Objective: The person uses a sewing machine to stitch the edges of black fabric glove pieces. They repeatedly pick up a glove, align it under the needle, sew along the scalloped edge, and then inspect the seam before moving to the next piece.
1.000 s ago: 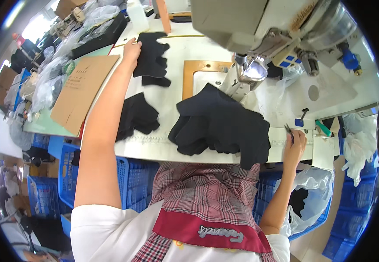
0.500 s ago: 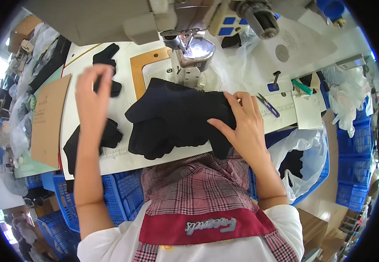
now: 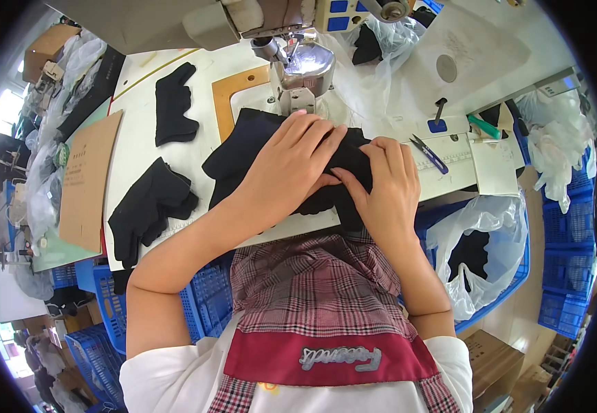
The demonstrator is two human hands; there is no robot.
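Observation:
A black fabric piece (image 3: 240, 151) lies on the white table just in front of the sewing machine's needle head (image 3: 302, 65). My left hand (image 3: 291, 162) lies flat on it with fingers spread toward the right. My right hand (image 3: 384, 186) presses on the same fabric beside it, its fingertips touching those of the left hand. Both hands hide the middle of the cloth.
Two more black fabric pieces (image 3: 173, 110) (image 3: 148, 206) lie to the left on the table, beside a brown cardboard sheet (image 3: 85, 182). Small snips (image 3: 428, 153) rest at right. Blue crates (image 3: 202, 303) stand below the table edge, and a plastic bag (image 3: 484, 241) hangs at right.
My left hand moved from the loose pieces at far left onto the black fabric. My right hand moved from the table's right edge onto the cloth, which now lies under the needle head.

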